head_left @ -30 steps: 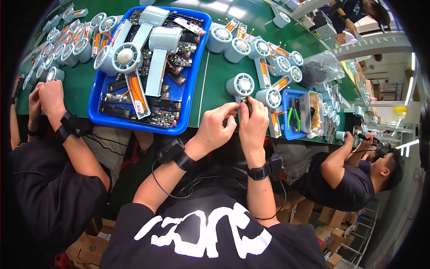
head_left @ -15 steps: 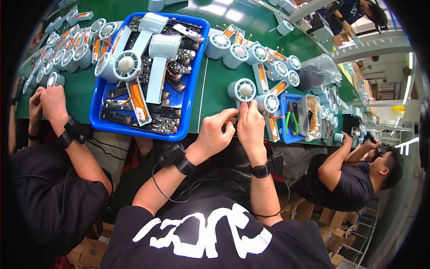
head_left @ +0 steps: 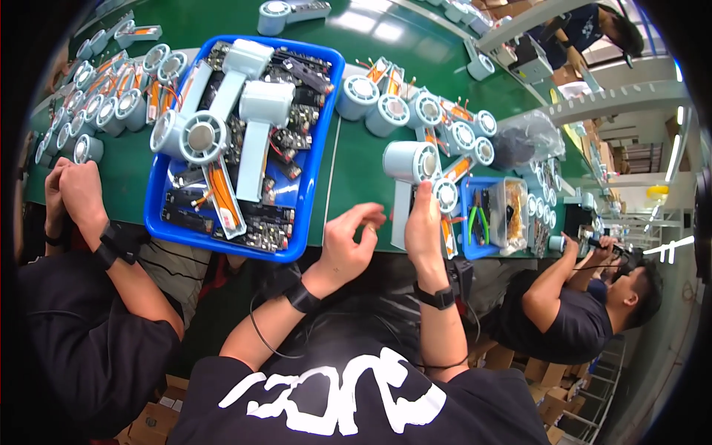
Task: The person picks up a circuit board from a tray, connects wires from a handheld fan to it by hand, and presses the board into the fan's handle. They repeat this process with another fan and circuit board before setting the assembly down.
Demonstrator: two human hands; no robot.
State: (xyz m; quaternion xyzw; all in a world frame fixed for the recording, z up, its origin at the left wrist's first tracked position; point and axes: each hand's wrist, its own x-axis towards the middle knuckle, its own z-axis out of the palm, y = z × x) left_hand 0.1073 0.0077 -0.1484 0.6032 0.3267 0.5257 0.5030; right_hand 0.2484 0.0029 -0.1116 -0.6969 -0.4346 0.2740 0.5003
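A light-blue handheld fan body (head_left: 410, 162) stands on the green bench edge, its round head facing right and its pale handle toward me. My right hand (head_left: 424, 231) is closed around that handle from the right, thumb up near the head. To the left of the handle, apart from it, is my left hand (head_left: 351, 239). Its fingers are curled in toward the thumb; whether something small is pinched there is hidden. Behind and right of the held fan are more fan bodies (head_left: 388, 113), some showing orange battery packs.
At left lies a blue tray (head_left: 315, 174) with circuit boards and several fan bodies. A smaller blue tray (head_left: 467, 245) at right holds green-handled pliers (head_left: 478, 224) and a clear box (head_left: 512, 215). A co-worker's hands (head_left: 74, 189) are at far left; another person sits at right.
My hands have separated, the left drawing back to the left. The fan in my right hand has turned, so its head points right and its handle shows. The view has shifted slightly.
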